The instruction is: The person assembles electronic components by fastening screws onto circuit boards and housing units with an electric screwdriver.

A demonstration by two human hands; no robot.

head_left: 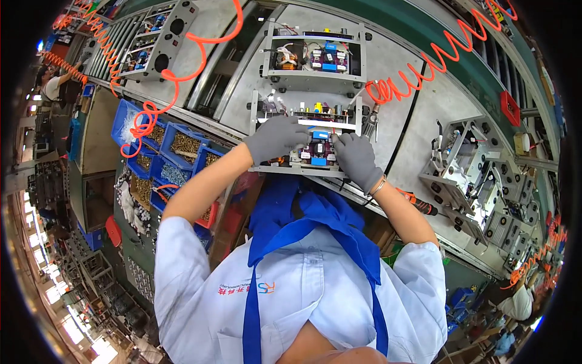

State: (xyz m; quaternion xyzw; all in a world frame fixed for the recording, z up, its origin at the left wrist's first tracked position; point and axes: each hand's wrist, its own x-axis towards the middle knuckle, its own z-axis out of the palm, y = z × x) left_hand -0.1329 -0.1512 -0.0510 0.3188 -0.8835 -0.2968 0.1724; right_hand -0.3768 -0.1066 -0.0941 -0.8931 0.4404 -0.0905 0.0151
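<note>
Front unit (321, 148) is lying on the table (395, 121), just on the wearer's side of the rear unit (315, 82) | long axis is running left-right, alongside the rear unit's; open side is facing the camera | gloved left hand (279, 139) and right hand (357, 161) are bending over it, fingers partly curled; grip's opening and hold: cannot tell | gloves are hiding its left interior and right edge

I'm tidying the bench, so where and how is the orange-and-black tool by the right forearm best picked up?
Probably by the exposed, rounded body of the orange-and-black tool, from above on its right: it lies slanted with that stretch uncovered, while the right forearm crowds its left.
</note>
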